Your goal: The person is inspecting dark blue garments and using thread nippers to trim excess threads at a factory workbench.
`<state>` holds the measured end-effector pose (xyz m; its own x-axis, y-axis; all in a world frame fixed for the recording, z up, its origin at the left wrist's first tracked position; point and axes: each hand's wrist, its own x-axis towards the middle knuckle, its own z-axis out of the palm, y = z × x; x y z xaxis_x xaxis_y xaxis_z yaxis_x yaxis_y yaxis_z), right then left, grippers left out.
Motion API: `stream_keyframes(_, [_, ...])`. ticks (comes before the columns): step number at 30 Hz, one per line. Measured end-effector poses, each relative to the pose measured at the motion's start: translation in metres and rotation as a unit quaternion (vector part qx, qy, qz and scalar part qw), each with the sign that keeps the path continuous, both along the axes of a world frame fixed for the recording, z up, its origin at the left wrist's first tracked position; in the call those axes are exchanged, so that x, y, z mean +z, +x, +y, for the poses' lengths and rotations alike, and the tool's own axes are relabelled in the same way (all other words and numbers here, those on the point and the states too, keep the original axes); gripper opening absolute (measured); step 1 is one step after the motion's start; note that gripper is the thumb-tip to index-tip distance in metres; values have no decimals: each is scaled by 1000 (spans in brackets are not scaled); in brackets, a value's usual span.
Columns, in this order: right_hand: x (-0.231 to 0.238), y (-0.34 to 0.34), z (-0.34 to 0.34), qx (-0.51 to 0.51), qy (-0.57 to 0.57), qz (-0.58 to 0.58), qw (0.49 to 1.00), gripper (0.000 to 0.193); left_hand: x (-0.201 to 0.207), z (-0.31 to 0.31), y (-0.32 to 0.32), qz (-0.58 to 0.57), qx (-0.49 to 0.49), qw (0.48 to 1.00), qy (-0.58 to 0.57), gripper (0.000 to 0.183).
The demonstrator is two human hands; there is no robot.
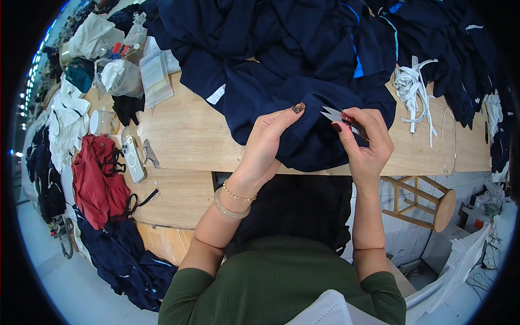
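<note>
A dark navy garment is spread over the table's front edge, part of a larger navy heap behind it. My left hand pinches its cloth, thumb on top and the other fingers hidden beneath. In my right hand is a pair of red-handled thread snips, fingers closed round the handles. The two pointed blades are slightly apart and aim left, just above the cloth near my left thumb. A small white label shows on the garment, left of my hands.
White straps lie tangled on the wooden table at the right. To the left are a phone, a red cloth bag, a clear cup and plastic bags. A wooden stool is at the lower right.
</note>
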<state>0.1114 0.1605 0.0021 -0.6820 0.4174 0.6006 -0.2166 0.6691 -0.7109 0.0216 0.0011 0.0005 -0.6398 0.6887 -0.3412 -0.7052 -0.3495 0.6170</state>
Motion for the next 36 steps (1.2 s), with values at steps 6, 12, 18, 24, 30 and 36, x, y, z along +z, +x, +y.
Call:
stream_keyframes(6, [3, -4, -4, 10, 17, 2, 1000, 23, -2, 0, 1, 12, -7, 1000, -20, 23])
stream_keyframes(12, [4, -2, 4, -1, 30, 12, 999, 21, 1, -3, 1, 19, 15, 1000, -13, 21])
stream_keyframes(18, [9, 1, 6, 39, -11, 2, 999, 23, -1, -2, 1, 100, 32, 994, -15, 16])
stream_keyframes(24, [20, 3, 5, 64, 3, -47, 997, 24, -2, 0, 2, 146, 53, 987, -35, 17])
stream_keyframes(30, [23, -3, 28, 113, 62, -77, 989, 26, 1, -1, -1, 256, 52, 959, -112, 23])
stream_keyframes(36, [26, -11, 31, 147, 121, -81, 978, 24, 3, 0, -1, 266, 33, 956, -119, 25])
